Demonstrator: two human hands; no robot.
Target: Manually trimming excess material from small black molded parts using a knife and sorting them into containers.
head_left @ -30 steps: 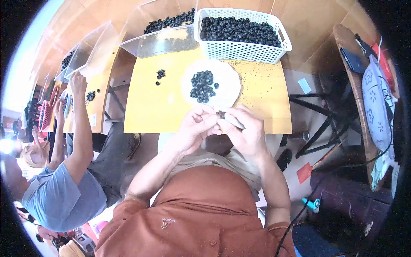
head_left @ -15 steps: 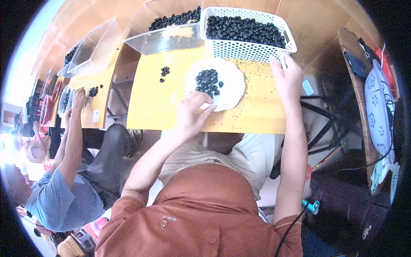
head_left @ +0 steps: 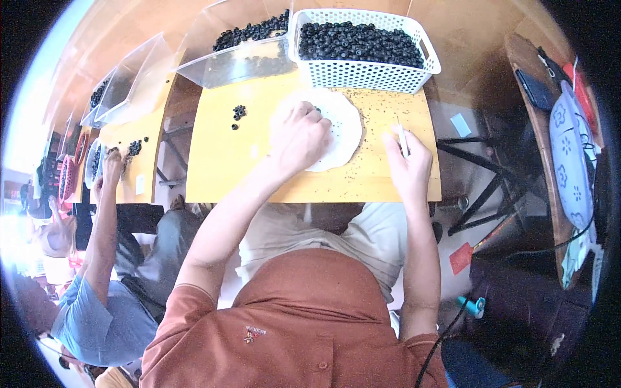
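My left hand [head_left: 299, 134] lies palm down over the white plate [head_left: 345, 132] on the yellow table [head_left: 226, 155], covering the dark round pieces on it. What the fingers grip is hidden. My right hand [head_left: 406, 161] rests near the table's right edge, closed on a thin white stick [head_left: 402, 139] that points up. A white perforated basket [head_left: 365, 74] full of dark round pieces stands just beyond the plate.
A clear bin [head_left: 236, 61] with more dark pieces sits left of the basket. A few loose dark pieces [head_left: 239, 114] lie on the table's left part. To my left a person in a blue shirt [head_left: 103, 317] works at another yellow table [head_left: 129, 139].
My right hand has come back from the basket to the table's right edge, holding the stick. My left hand has moved onto the plate and covers the pile.
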